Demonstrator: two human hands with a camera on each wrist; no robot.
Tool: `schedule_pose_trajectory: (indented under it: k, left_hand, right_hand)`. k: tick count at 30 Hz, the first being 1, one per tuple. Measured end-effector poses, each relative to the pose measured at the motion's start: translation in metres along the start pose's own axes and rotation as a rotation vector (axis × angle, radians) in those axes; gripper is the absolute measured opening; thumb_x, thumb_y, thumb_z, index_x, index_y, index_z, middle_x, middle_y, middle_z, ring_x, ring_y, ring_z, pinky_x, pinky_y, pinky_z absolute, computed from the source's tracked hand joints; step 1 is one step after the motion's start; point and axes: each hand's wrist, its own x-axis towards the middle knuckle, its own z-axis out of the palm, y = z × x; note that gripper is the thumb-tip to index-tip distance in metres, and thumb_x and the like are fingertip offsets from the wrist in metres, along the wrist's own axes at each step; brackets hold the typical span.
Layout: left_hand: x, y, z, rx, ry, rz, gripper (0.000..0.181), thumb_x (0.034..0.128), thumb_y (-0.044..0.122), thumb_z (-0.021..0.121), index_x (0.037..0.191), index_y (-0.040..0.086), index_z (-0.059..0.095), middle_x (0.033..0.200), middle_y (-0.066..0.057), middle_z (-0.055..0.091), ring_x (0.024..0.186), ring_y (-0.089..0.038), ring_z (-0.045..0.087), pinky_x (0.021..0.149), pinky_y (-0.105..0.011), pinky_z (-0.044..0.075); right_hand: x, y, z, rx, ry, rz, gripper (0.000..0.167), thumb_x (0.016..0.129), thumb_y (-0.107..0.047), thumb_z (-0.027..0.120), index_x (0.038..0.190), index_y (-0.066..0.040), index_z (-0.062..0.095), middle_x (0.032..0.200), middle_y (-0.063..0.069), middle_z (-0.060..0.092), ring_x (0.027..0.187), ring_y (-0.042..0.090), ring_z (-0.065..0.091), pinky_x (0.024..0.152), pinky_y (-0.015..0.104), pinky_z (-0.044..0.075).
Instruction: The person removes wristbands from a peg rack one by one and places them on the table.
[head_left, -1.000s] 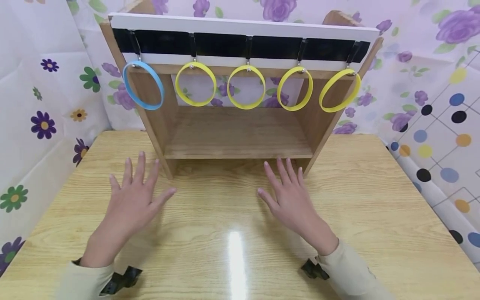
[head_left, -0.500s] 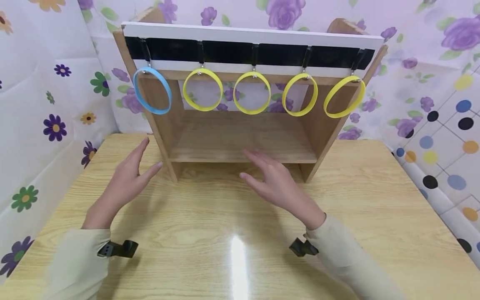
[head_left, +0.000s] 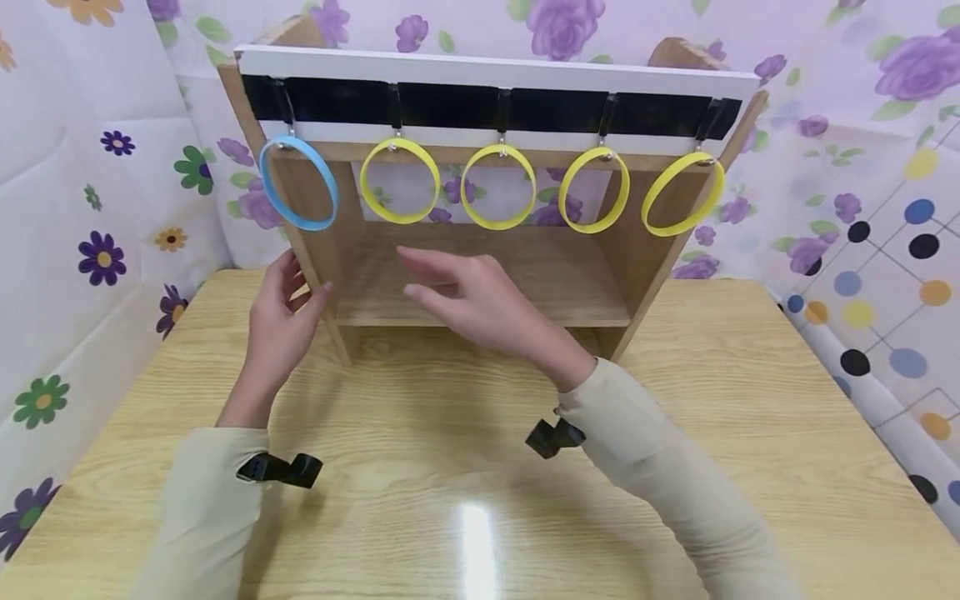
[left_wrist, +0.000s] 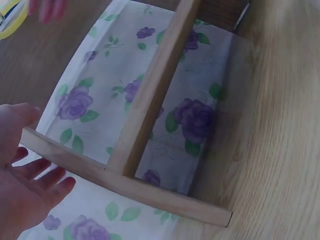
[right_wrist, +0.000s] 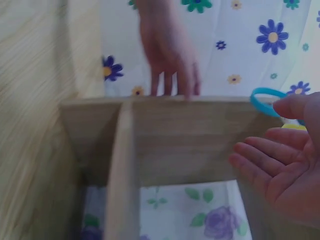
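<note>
A wooden rack (head_left: pixel 480 321) stands on the table. From its white and black front strip (head_left: pixel 450 100) hang a blue ring (head_left: pixel 330 187) at the far left and several yellow rings (head_left: pixel 401 221). My left hand (head_left: pixel 281 325) is at the rack's left side panel (left_wrist: pixel 170 197), thumb near its front edge, loosely bent fingers outside it; firm contact cannot be told. Holding nothing, my right hand (head_left: pixel 480 300) hovers before the rack's opening, fingers pointing left. The right wrist view shows the blue ring (right_wrist: pixel 262 92) just beyond the right thumb (right_wrist: pixel 292 107).
Wood-grain table (head_left: pixel 420 467) extends in front of the rack and to both sides. Flower-print cloth (head_left: pixel 105 208) stands at the left and behind; a dotted cloth (head_left: pixel 885 283) stands at the right. Dark wrist cameras (head_left: pixel 300 471) sit at both sleeves.
Both hands have lifted from spread, palm-down poses near the table. The left has moved to the rack's left panel; the right has moved left and up before the opening. The rings hang as before.
</note>
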Motion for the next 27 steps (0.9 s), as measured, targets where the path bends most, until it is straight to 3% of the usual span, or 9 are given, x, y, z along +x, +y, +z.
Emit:
schedule_pose_trajectory:
  k: [10, 15, 22, 27]
  left_hand:
    - [0.004, -0.003, 0.003, -0.050, 0.120, -0.011, 0.046, 0.0959, 0.012, 0.058, 0.140, 0.004, 0.048, 0.135, -0.015, 0.054, 0.123, -0.025, 0.052, 0.098, -0.035, 0.045]
    - [0.006, -0.005, 0.003, -0.041, 0.125, -0.021, 0.045, 0.0959, 0.013, 0.059, 0.140, 0.005, 0.051, 0.135, -0.014, 0.055, 0.121, -0.025, 0.054, 0.097, -0.035, 0.046]
    - [0.006, -0.007, 0.002, -0.061, 0.136, -0.011, 0.044, 0.0956, 0.013, 0.060, 0.139, 0.006, 0.052, 0.135, -0.013, 0.056, 0.120, -0.025, 0.055, 0.097, -0.036, 0.045]
    - [0.005, -0.008, 0.003, -0.070, 0.146, -0.012, 0.044, 0.0957, 0.013, 0.060, 0.139, 0.005, 0.052, 0.135, -0.014, 0.055, 0.120, -0.024, 0.054, 0.098, -0.035, 0.044]
  right_hand:
    - [0.034, -0.029, 0.008, 0.055, 0.072, 0.011, 0.044, 0.096, -0.015, 0.060, 0.137, -0.002, 0.052, 0.136, 0.008, 0.056, 0.115, 0.011, 0.058, 0.091, 0.018, 0.045]
    - [0.044, -0.029, 0.016, 0.043, 0.093, 0.005, 0.046, 0.096, -0.013, 0.060, 0.139, 0.000, 0.050, 0.137, 0.013, 0.054, 0.115, 0.016, 0.059, 0.090, 0.019, 0.046]
    - [0.056, -0.034, 0.023, 0.084, 0.081, 0.064, 0.050, 0.098, -0.016, 0.058, 0.143, -0.002, 0.044, 0.136, 0.010, 0.055, 0.116, 0.007, 0.057, 0.090, 0.013, 0.043]
    - [0.063, -0.042, 0.028, 0.091, 0.128, 0.083, 0.046, 0.097, -0.017, 0.059, 0.140, -0.003, 0.049, 0.128, 0.006, 0.062, 0.110, 0.004, 0.060, 0.089, 0.011, 0.042]
